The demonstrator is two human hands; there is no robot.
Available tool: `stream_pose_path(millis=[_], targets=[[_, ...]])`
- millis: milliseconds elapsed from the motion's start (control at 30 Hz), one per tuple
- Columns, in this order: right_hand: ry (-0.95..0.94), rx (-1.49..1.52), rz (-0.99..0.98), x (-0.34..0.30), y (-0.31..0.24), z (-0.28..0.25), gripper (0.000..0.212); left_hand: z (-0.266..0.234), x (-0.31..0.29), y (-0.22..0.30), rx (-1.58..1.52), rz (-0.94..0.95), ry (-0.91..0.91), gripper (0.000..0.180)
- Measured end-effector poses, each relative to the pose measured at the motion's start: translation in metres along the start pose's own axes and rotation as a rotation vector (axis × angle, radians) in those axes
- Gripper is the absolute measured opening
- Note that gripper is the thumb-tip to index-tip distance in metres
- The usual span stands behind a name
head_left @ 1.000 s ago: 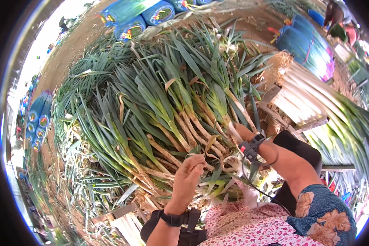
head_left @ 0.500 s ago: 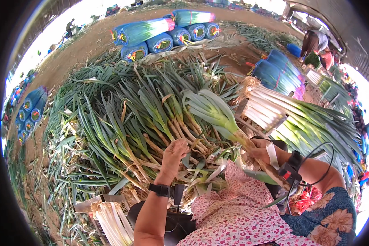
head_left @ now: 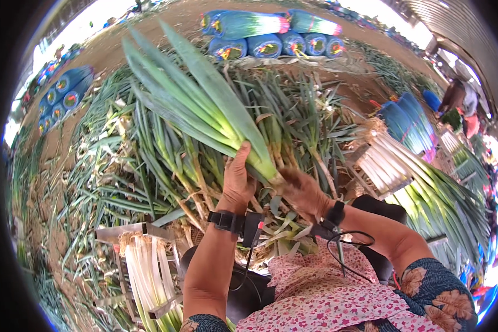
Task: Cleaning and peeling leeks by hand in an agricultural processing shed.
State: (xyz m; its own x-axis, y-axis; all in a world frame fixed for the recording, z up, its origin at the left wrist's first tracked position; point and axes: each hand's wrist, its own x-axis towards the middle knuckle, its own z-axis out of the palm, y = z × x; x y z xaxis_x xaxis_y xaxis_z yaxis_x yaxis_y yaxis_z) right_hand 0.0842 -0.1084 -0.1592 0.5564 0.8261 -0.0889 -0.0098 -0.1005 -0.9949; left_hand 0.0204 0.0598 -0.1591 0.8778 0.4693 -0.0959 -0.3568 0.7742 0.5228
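In front of me my left hand (head_left: 239,180) is closed round a leek (head_left: 221,119) where its leaves meet the stem, thumb lying along it. The green leaves fan up and to the left, over the other leeks. My right hand (head_left: 303,191) is at the lower end of the stem, smeared by motion; its fingers cannot be made out, and it hides the leek's root end. Beneath both hands lies a heap of untrimmed leeks (head_left: 199,185) with brownish stems.
Clean white-stemmed leeks lie in a metal rack (head_left: 135,271) at lower left and another bundle (head_left: 395,157) at right. Blue-wrapped bundles (head_left: 265,47) are stacked at the back, with more (head_left: 66,91) at far left. A person (head_left: 459,99) bends at far right.
The leek has swung up and left across the heap. My left hand, formerly apart from it, now grips it; my right hand has moved left and inward along with the stem.
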Motion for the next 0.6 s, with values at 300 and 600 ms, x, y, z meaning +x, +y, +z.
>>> stream_pose_path(millis=[300,600], targets=[[-0.033,-0.308,-0.096,0.05,-0.001,0.004,0.044,-0.009,-0.02,-0.01,0.066,0.04,0.131,0.038],[0.102,-0.466,-0.096,0.013,-0.022,0.003,0.035,-0.007,-0.013,-0.023,0.265,0.058,0.155,0.03]])
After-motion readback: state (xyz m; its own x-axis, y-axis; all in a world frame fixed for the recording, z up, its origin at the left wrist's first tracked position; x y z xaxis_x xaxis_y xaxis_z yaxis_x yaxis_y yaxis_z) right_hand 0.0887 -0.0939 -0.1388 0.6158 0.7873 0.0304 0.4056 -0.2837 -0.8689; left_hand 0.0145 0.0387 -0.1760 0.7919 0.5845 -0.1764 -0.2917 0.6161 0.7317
